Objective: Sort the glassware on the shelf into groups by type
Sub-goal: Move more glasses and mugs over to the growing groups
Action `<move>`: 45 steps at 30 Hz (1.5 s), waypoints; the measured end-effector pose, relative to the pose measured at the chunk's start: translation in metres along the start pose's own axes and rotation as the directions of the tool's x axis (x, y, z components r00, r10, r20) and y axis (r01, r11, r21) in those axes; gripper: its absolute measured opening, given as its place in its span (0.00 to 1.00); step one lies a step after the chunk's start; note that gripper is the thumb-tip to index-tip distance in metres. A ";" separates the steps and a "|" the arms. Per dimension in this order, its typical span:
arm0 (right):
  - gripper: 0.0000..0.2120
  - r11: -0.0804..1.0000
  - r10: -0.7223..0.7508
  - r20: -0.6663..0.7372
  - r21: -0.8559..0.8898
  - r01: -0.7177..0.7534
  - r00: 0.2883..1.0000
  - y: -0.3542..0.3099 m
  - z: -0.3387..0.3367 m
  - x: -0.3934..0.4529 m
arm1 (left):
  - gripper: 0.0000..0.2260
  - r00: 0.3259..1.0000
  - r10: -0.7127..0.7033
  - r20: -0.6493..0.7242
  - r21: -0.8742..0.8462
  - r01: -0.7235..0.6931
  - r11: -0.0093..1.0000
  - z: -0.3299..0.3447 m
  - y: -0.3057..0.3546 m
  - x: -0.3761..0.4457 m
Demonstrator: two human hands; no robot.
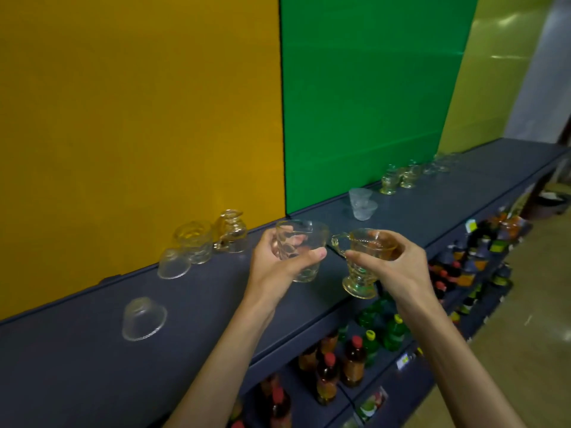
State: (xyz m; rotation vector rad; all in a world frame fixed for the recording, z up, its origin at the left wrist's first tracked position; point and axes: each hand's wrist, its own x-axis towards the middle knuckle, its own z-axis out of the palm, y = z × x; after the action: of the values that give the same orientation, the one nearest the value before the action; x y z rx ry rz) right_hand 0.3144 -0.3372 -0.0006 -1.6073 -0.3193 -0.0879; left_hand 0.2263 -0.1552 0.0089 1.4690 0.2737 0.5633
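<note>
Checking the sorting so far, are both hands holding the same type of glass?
No, the left hand holds a plain handleless tumbler, while the right hand holds a footed glass cup with a handle.

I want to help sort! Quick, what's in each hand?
Left hand: grips a clear tumbler.
Right hand: grips a footed glass cup with a handle.

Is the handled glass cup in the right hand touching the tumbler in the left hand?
Apart. The head view shows dark shelf between the handled cup and the tumbler.
</note>
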 end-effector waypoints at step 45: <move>0.29 0.977 -0.052 0.111 -0.200 0.074 0.992 0.172 -0.415 0.497 | 0.32 0.976 0.091 -0.197 0.147 -0.062 0.987 0.569 -0.110 0.322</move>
State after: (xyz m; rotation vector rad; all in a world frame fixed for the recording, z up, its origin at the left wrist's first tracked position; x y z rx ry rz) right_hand 0.8913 -0.6776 -0.0144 -1.8092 -0.4547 -0.0870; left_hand 0.8054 -0.4785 0.0104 1.5638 0.4257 0.7720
